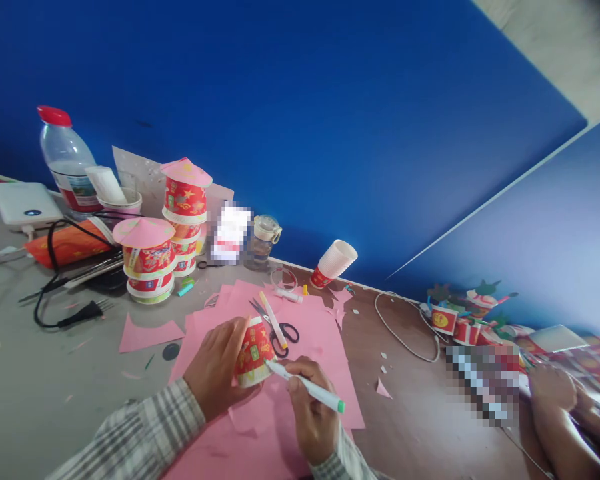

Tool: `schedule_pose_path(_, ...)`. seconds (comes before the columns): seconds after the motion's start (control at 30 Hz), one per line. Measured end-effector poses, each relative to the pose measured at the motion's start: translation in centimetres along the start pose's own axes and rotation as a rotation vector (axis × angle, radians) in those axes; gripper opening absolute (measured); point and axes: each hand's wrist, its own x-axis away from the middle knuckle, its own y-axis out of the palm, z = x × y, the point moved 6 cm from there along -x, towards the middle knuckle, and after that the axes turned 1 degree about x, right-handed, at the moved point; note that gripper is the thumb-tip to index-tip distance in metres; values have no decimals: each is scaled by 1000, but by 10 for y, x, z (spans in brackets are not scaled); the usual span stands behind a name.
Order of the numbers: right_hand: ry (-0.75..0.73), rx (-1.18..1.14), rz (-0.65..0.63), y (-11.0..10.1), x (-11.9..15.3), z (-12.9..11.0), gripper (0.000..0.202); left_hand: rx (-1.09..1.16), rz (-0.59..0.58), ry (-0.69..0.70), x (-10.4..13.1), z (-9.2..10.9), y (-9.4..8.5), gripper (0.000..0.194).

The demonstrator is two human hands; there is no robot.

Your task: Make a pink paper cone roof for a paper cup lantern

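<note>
The paper cup [254, 352] looks light and thin-walled, easy to crush, so it is best held loosely around its side. It lies tilted over the pink paper [325, 333] on the counter [40, 360], near the middle. The left hand [219, 365] has its grip wrapped around the cup. The right hand [312, 407] pinches a pen [306, 387], its tip touching the cup. Scissors [279, 328] lie just beyond.

No lettering comes through clearly here. The water bottle [66, 160] label is too blurred to read, and the red paper cup [253, 352] shows only ornament, no legible words.
</note>
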Motion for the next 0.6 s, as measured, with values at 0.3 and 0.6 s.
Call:
schedule_pose_path(0.3,78,-38,-22,0,5,8,14,16,4,-2,1,-1,0,97)
schedule_pose_path(0.6,108,-32,-26,-1,3,10,13,-5,-7,4,1,0,-1,99)
